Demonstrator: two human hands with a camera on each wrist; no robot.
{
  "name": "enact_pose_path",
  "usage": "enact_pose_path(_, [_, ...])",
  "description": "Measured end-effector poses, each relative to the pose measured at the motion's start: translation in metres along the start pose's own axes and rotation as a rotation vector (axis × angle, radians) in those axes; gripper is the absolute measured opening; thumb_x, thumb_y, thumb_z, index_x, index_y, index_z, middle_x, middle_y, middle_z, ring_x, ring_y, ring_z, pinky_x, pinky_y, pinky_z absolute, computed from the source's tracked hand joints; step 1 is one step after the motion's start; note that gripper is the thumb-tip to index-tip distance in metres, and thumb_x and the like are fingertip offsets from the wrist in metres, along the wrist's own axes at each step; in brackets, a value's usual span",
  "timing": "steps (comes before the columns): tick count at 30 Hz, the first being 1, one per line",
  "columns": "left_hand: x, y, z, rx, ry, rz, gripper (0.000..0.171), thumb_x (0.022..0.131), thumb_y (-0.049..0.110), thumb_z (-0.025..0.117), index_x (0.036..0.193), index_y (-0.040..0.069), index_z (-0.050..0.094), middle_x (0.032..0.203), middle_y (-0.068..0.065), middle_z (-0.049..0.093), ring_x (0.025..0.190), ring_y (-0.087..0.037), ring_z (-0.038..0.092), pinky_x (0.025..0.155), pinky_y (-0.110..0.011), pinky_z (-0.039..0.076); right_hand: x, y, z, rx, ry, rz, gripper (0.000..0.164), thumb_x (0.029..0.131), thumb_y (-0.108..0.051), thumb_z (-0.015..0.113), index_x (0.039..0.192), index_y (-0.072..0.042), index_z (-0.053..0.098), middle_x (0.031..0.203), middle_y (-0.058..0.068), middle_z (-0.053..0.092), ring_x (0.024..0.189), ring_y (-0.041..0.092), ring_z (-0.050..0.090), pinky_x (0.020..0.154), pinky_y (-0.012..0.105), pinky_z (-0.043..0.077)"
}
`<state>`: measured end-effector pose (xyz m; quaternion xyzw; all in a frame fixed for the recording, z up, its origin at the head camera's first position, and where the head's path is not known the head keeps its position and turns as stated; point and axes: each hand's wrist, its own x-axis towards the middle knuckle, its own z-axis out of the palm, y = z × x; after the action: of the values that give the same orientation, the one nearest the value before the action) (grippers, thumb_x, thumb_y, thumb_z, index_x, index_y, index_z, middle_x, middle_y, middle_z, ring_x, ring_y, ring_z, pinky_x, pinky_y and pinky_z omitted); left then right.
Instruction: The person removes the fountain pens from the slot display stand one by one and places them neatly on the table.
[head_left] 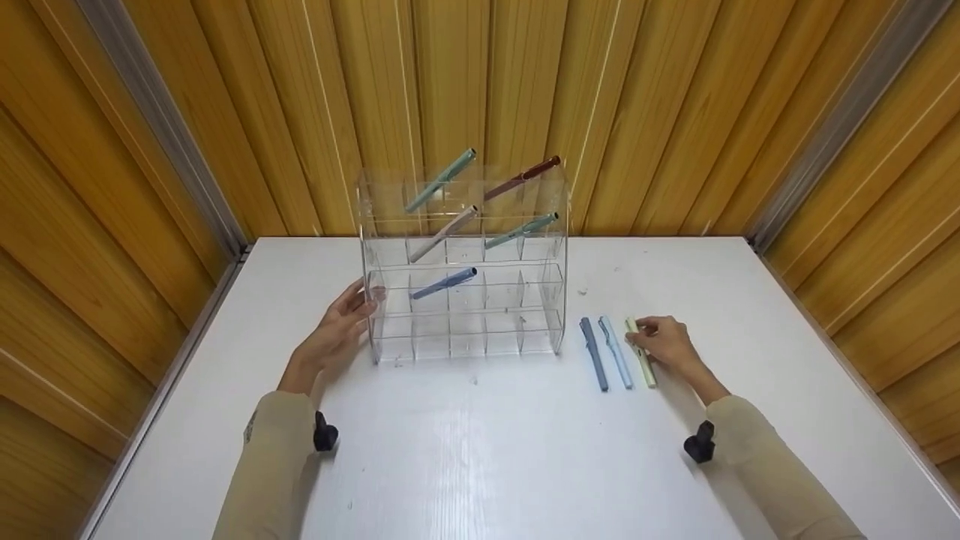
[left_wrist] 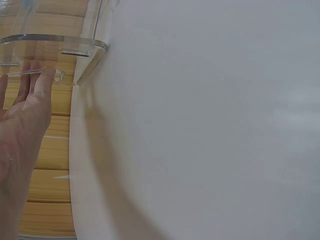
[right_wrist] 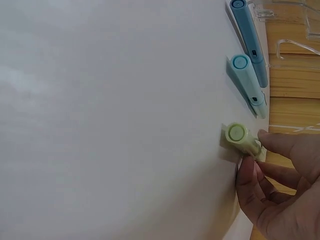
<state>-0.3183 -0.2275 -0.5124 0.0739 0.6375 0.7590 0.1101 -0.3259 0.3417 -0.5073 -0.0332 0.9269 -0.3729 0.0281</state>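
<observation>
A clear acrylic pen rack (head_left: 466,322) with tiered compartments stands on the white table. Five capped pens lean in it: a pale green pen (head_left: 441,180), a dark red pen (head_left: 523,178), a pinkish-grey pen (head_left: 444,234), a teal green pen (head_left: 523,230) and a blue pen (head_left: 444,283). At the rack's left side, my left hand (head_left: 337,322) holds its edge, fingertips partly behind the clear panel (left_wrist: 50,42). To the right of the rack, my right hand (head_left: 670,345) pinches a light yellow-green pen (right_wrist: 240,135) between thumb and fingers, its end low over the table.
A dark blue pen (head_left: 594,354) and a light blue pen (head_left: 616,352) lie side by side between the rack and my right hand. Yellow wood-look panels (head_left: 450,75) rise behind the white table (head_left: 480,450) and along both sides.
</observation>
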Motion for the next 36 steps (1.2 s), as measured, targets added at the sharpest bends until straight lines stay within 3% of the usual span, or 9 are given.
enact_pose_path(11, [0.001, 0.001, 0.003, -0.054, -0.017, -0.013, 0.08, 0.105, 0.016, 0.058, 0.166, 0.014, 0.007, 0.17, -0.015, 0.017, 0.159, -0.031, 0.016, 0.131, -0.052, 0.012, 0.002, 0.002, -0.002, -0.019, 0.004, 0.004, 0.05, 0.097, -0.014, 0.066, 0.132, 0.02, 0.054, 0.109, 0.03, 0.066, 0.072, 0.012, 0.058, 0.055, 0.018, 0.051])
enact_pose_path(20, [0.001, 0.002, 0.001, 0.018, -0.004, -0.028, 0.079, 0.105, 0.02, 0.059, 0.166, 0.015, 0.009, 0.171, -0.014, 0.016, 0.16, -0.033, 0.015, 0.13, -0.055, 0.01, 0.002, -0.001, 0.0, -0.029, -0.013, -0.004, 0.051, 0.099, -0.017, 0.065, 0.133, 0.02, 0.054, 0.111, 0.032, 0.066, 0.074, 0.013, 0.06, 0.057, 0.022, 0.056])
enact_pose_path(25, [0.001, 0.003, 0.002, 0.011, 0.007, -0.022, 0.078, 0.105, 0.019, 0.058, 0.166, 0.015, 0.009, 0.171, -0.014, 0.016, 0.159, -0.033, 0.016, 0.13, -0.055, 0.013, 0.001, 0.0, -0.003, -0.028, -0.011, -0.002, 0.055, 0.102, -0.025, 0.061, 0.135, 0.018, 0.053, 0.118, 0.034, 0.064, 0.081, 0.018, 0.063, 0.058, 0.022, 0.055])
enact_pose_path(30, [0.0, 0.003, 0.002, 0.011, -0.009, -0.014, 0.077, 0.106, 0.018, 0.057, 0.166, 0.013, 0.008, 0.169, -0.016, 0.019, 0.159, -0.034, 0.017, 0.13, -0.055, 0.012, -0.002, 0.003, -0.009, -0.04, 0.01, -0.007, 0.055, 0.105, -0.028, 0.058, 0.135, 0.017, 0.053, 0.118, 0.034, 0.063, 0.077, 0.017, 0.065, 0.056, 0.021, 0.051])
enact_pose_path(36, [0.0, 0.003, 0.003, -0.002, -0.013, -0.005, 0.078, 0.106, 0.018, 0.057, 0.165, 0.012, 0.007, 0.169, -0.017, 0.018, 0.159, -0.034, 0.017, 0.13, -0.054, 0.013, -0.005, 0.002, -0.016, -0.026, 0.066, -0.057, 0.046, 0.104, -0.021, 0.058, 0.131, 0.016, 0.058, 0.111, 0.034, 0.065, 0.072, 0.016, 0.067, 0.055, 0.019, 0.05])
